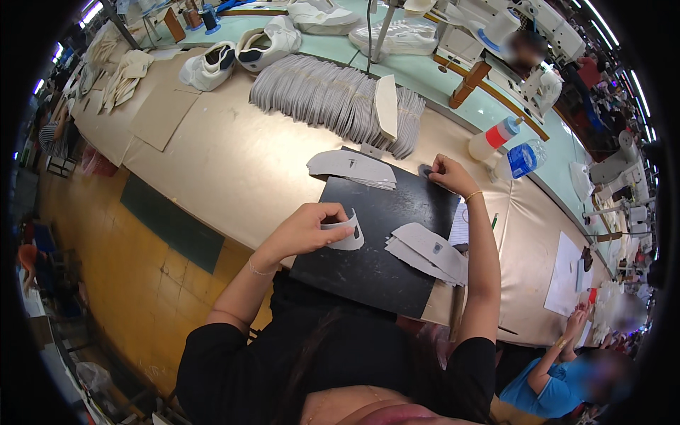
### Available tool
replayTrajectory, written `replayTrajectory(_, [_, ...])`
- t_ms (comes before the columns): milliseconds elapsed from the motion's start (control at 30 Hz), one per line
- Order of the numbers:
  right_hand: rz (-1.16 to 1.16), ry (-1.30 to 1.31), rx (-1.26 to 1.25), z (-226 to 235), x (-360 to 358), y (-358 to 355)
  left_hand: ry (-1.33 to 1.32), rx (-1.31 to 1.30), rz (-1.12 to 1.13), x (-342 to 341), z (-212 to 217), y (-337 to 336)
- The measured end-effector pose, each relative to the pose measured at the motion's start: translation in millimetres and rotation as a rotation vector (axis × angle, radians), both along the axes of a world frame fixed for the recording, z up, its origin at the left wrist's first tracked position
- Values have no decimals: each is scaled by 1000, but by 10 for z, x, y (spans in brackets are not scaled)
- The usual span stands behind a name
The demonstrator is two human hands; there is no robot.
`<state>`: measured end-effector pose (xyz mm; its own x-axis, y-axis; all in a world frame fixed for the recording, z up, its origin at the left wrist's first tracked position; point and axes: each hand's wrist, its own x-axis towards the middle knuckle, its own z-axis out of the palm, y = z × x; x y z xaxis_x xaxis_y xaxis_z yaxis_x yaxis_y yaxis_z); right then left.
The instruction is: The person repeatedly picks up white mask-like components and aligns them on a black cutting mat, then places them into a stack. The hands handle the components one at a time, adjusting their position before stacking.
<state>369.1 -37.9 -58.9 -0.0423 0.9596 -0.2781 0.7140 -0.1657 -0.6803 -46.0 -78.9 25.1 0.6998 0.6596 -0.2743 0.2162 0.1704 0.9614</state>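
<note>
My left hand (pixel 310 230) holds a curved light grey shoe piece (pixel 347 242), thumb and fingers closed on its edge. A small dark patch shows near the bend. The piece is just above a black board (pixel 354 278). At the board's far right corner my right hand (pixel 453 177) is closed in a pinch beside a small dark round thing (pixel 425 171); what its fingertips hold is hidden. One fanned stack of grey pieces (pixel 340 166) lies on the board's far edge. Another stack (pixel 418 255) lies at the right; both top pieces bear a small dark mark.
Beyond the board stands a long row of packed grey pieces (pixel 312 92) with a cream piece (pixel 385 106) against it. Two bottles (pixel 489 142) stand at the right, white shoes (pixel 268 44) at the back. A co-worker in a blue shirt (pixel 542 388) is at the lower right.
</note>
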Motion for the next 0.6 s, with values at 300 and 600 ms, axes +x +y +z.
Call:
replayTrajectory(300, [-139, 445, 129, 265, -545, -365, 91, 15, -556, 97, 235, -152])
replayTrajectory(600, [-80, 542, -158, 583, -1366, -824, -29, 248, -875, 383, 42, -441])
